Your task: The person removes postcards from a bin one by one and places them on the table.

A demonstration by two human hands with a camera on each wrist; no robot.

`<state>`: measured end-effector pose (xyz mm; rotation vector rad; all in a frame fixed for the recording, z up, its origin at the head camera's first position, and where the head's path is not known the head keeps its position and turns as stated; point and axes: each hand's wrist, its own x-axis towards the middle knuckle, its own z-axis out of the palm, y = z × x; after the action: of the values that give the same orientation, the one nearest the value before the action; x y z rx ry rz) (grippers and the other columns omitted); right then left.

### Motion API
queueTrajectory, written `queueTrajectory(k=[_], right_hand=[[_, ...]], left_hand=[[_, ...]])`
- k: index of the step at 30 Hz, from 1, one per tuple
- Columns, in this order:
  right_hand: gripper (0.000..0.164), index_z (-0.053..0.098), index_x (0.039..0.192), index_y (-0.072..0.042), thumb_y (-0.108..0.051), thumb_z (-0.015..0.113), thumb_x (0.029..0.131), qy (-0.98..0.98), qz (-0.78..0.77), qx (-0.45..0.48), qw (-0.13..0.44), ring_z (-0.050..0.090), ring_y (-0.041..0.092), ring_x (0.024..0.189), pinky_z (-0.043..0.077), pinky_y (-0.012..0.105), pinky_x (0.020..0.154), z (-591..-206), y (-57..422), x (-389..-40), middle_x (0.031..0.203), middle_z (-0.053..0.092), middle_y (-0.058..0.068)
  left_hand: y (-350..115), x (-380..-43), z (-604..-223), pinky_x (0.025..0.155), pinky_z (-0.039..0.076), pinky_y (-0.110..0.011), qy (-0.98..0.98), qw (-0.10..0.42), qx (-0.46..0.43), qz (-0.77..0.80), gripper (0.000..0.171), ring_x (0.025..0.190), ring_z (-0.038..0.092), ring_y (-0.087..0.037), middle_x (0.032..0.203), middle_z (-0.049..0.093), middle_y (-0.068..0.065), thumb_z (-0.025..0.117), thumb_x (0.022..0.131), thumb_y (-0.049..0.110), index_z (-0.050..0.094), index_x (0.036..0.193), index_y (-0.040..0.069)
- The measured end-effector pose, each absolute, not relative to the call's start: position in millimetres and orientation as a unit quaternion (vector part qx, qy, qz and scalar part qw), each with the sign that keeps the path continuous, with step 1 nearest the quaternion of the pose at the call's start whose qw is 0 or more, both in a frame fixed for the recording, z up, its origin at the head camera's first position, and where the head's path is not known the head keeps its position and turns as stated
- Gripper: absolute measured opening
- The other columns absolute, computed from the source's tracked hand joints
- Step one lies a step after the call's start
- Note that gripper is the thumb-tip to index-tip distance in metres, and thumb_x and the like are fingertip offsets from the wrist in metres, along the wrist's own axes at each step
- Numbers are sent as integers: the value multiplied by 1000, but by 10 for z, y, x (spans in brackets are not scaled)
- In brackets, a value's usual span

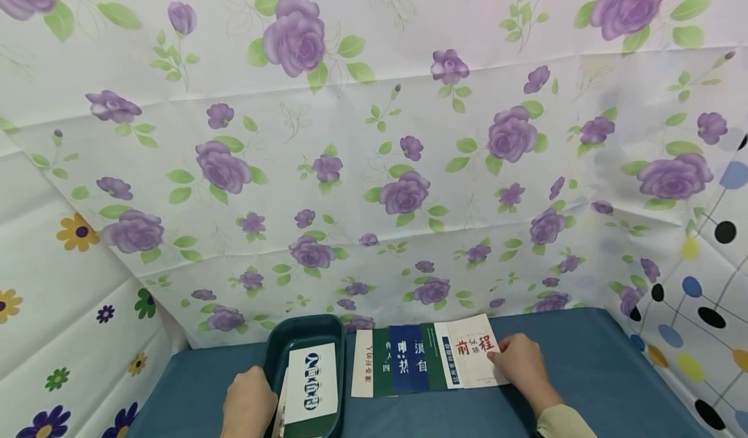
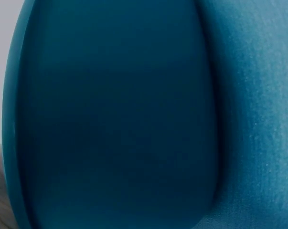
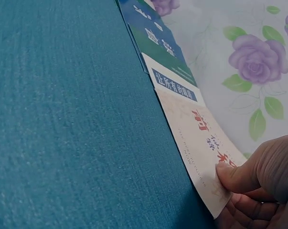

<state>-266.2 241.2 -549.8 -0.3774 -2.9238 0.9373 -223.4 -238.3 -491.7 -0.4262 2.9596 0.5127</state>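
Observation:
At the right end of a row of overlapping printed cards, my right hand (image 1: 526, 366) pinches the edge of a cream card with red characters (image 1: 474, 366). In the right wrist view the thumb (image 3: 234, 175) lies on that card's face, with the fingers beneath. My left hand (image 1: 250, 400) grips the left rim of a dark teal plastic tray (image 1: 305, 324). Inside the tray lies a white card with dark lettering (image 1: 324, 386), on top of other cards. The tray's outer wall (image 2: 120, 114) fills most of the left wrist view, hiding most of the left hand.
The row holds a beige card (image 1: 362, 366), a green one (image 1: 382, 373) and a blue one (image 1: 405, 340) along the back of the blue cloth-covered table (image 1: 432, 418). A flowered sheet (image 1: 350, 217) hangs behind; patterned sheets stand at both sides.

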Motion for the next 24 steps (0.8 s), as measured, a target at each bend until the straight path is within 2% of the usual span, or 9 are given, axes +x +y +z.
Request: queueTrajectory(k=[12, 24], right_hand=[[20, 67, 74, -7, -26, 74, 73, -950, 281, -132, 37, 58, 24, 70, 47, 44, 62, -5473, 2358, -2648, 78, 63, 7], [22, 65, 74, -6, -25, 75, 72, -952, 270, -137, 48, 58, 26, 69, 47, 45, 63, -5450, 2318, -2635, 75, 61, 7]], left_hand=[[-2388, -2230, -4939, 54, 47, -46, 975, 45, -136, 170, 13, 65, 59, -32, 70, 56, -13, 63, 75, 4, 59, 85, -4], [-2385, -2228, -4928, 54, 47, -45, 975, 43, -137, 170, 11, 64, 59, -31, 70, 56, -13, 62, 75, 3, 59, 84, -4]])
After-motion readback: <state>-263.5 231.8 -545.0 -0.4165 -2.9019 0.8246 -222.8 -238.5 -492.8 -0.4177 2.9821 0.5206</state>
